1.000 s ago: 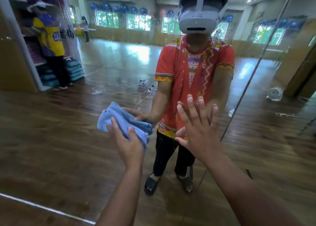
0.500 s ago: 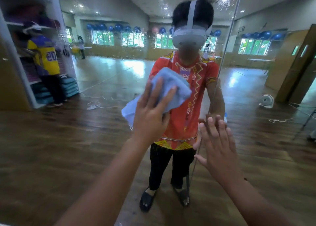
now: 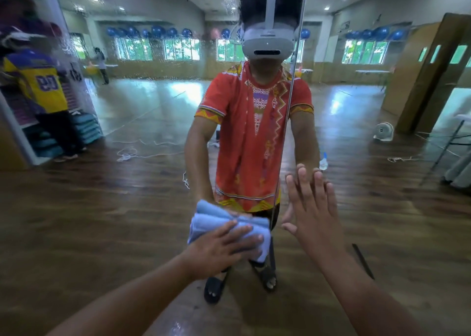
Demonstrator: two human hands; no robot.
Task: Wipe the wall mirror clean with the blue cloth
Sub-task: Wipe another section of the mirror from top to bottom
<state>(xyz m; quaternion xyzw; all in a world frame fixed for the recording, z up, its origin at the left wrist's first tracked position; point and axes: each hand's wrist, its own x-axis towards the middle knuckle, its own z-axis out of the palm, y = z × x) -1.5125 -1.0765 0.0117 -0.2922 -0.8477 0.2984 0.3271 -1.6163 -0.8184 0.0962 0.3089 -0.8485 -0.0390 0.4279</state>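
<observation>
The blue cloth (image 3: 226, 225) was swept lower on the wall mirror (image 3: 102, 221) under the flat left hand (image 3: 219, 249); the right hand (image 3: 314, 216) was kept splayed.

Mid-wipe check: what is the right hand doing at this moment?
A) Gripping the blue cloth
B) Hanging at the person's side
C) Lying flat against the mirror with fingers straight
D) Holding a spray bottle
C: the right hand lies flat on the wall mirror with its fingers straight and holds nothing, while the left hand presses the blue cloth to the glass.
</observation>
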